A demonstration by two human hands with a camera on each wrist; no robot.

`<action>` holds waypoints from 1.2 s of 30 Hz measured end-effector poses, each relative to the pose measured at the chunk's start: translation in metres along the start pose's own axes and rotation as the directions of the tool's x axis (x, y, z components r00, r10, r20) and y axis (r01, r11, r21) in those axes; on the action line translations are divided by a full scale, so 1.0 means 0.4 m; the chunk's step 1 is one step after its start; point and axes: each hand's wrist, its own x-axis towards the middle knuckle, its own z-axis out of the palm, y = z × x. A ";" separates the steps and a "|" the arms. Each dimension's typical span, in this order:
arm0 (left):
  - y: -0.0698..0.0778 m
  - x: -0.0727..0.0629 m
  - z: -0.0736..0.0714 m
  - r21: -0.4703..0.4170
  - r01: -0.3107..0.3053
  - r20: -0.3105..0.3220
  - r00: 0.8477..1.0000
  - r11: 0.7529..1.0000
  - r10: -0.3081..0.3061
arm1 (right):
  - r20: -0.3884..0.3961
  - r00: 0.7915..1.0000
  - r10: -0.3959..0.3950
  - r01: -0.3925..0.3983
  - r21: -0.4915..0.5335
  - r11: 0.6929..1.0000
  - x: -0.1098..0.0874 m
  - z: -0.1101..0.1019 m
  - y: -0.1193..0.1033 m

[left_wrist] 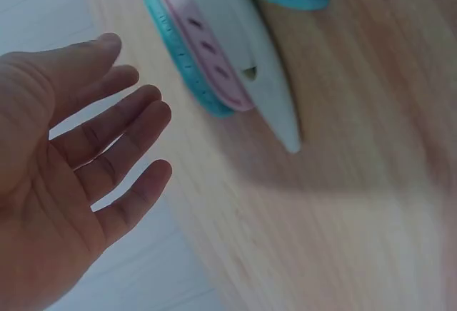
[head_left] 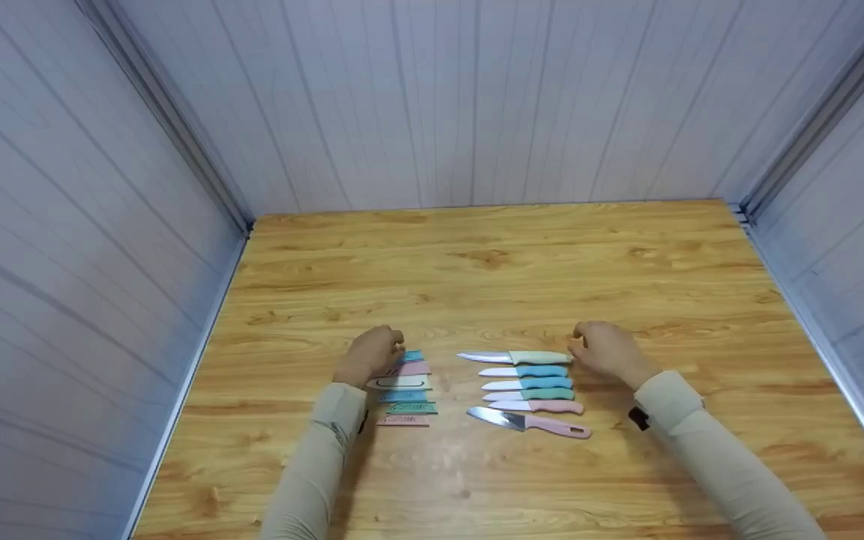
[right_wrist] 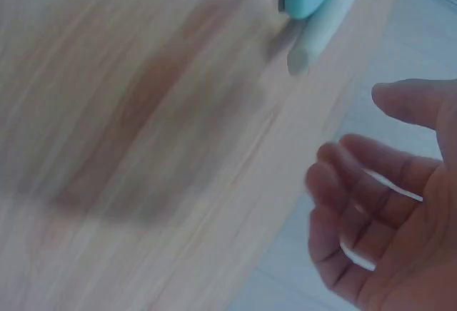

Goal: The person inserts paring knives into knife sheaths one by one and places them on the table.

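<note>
My left hand (head_left: pixel 370 355) hovers by the far end of a column of knife sheaths, its fingers loosely spread and holding nothing. In the left wrist view a white sheath (left_wrist: pixel 268 86), a pink sheath (left_wrist: pixel 207 47) with slots and a blue sheath (left_wrist: pixel 187 65) lie beyond the fingertips. To the right, several small knives lie in a column, blades pointing left. Nearest my right hand (head_left: pixel 613 351) is the cream-handled knife (head_left: pixel 541 358); the fingers are loosely bent with nothing between them. Below it come blue-handled knives (head_left: pixel 544 371), a green-handled knife (head_left: pixel 550 394) and pink-handled knives (head_left: pixel 558 407).
The wooden table (head_left: pixel 492 277) carries both columns, with a gap between sheaths and blades. The lowest knife (head_left: pixel 559 427) lies slightly askew, its shiny metal blade bare. Pale panelled walls (head_left: pixel 432 105) enclose the table at the back and both sides.
</note>
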 end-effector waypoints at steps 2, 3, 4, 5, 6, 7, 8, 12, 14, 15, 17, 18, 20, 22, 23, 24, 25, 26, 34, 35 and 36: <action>-0.002 0.004 0.007 0.001 -0.008 -0.002 1.000 1.000 0.008 | -0.005 1.000 -0.022 0.022 0.005 1.000 0.002 0.006 -0.005; -0.005 0.006 0.011 0.003 -0.004 0.001 1.000 1.000 0.004 | -0.006 0.999 -0.033 0.033 0.010 0.999 0.003 0.009 -0.008; -0.007 0.008 0.015 0.009 0.002 0.006 1.000 1.000 -0.002 | -0.007 0.999 -0.038 0.038 0.016 0.999 0.003 0.012 -0.011; -0.009 0.010 0.019 0.019 0.008 0.013 1.000 1.000 -0.008 | -0.008 0.999 -0.046 0.047 0.017 0.999 0.004 0.015 -0.013; -0.011 0.011 0.022 0.025 0.015 0.015 1.000 1.000 -0.016 | -0.006 0.999 -0.049 0.049 0.025 0.998 0.004 0.018 -0.017; -0.013 0.011 0.025 0.028 0.023 0.015 1.000 0.999 -0.023 | -0.001 0.999 -0.047 0.047 0.037 0.998 0.004 0.021 -0.021; -0.014 0.011 0.027 0.027 0.029 0.014 0.999 0.999 -0.030 | 0.004 0.999 -0.044 0.044 0.048 0.998 0.003 0.024 -0.024; -0.017 0.014 0.031 0.017 0.033 -0.010 0.999 0.999 -0.033 | 0.024 0.999 -0.029 0.027 0.076 0.997 0.001 0.032 -0.036; -0.018 0.015 0.034 0.015 0.030 -0.017 0.999 0.999 -0.030 | 0.026 0.999 -0.032 0.030 0.073 0.997 0.000 0.033 -0.038; -0.020 0.017 0.036 0.019 0.027 -0.021 0.999 0.999 -0.026 | 0.027 0.999 -0.036 0.034 0.069 0.997 0.001 0.034 -0.039; -0.020 0.018 0.040 0.025 0.024 -0.029 0.999 0.999 -0.024 | 0.033 0.998 -0.046 0.043 0.060 0.997 0.001 0.035 -0.040; -0.021 0.019 0.042 0.023 0.026 -0.033 0.999 0.999 -0.025 | 0.035 0.998 -0.049 0.047 0.058 0.997 0.002 0.036 -0.041; -0.022 0.019 0.044 0.028 0.025 -0.042 0.999 0.999 -0.024 | 0.039 0.998 -0.058 0.056 0.050 0.997 0.003 0.040 -0.044; -0.021 0.020 0.044 0.027 0.034 -0.043 0.999 0.999 -0.033 | 0.037 0.995 -0.088 0.087 0.028 0.996 0.006 0.046 -0.045; -0.021 0.020 0.044 0.023 0.040 -0.043 0.998 0.999 -0.039 | 0.032 0.994 -0.105 0.105 0.017 0.994 0.007 0.049 -0.045; -0.021 0.020 0.044 0.020 0.045 -0.043 0.998 0.999 -0.044 | 0.024 0.992 -0.125 0.125 0.006 0.992 0.008 0.053 -0.046; -0.020 0.020 0.043 0.018 0.048 -0.044 0.998 0.999 -0.047 | 0.019 0.989 -0.144 0.144 -0.004 0.990 0.008 0.056 -0.048; -0.020 0.020 0.043 0.012 0.051 -0.045 0.998 0.999 -0.051 | 0.013 0.986 -0.163 0.164 -0.016 0.986 0.008 0.060 -0.048; -0.012 0.005 0.019 -0.048 0.032 -0.078 0.996 0.998 -0.035 | 0.030 0.978 -0.207 0.209 -0.046 0.977 0.007 0.071 -0.058; -0.010 0.002 0.015 -0.058 0.029 -0.084 0.996 0.998 -0.034 | 0.031 0.978 -0.208 0.209 -0.050 0.977 0.007 0.071 -0.059; -0.009 0.000 0.010 -0.067 0.026 -0.091 0.995 0.997 -0.032 | 0.030 0.976 -0.216 0.217 -0.060 0.974 0.008 0.070 -0.060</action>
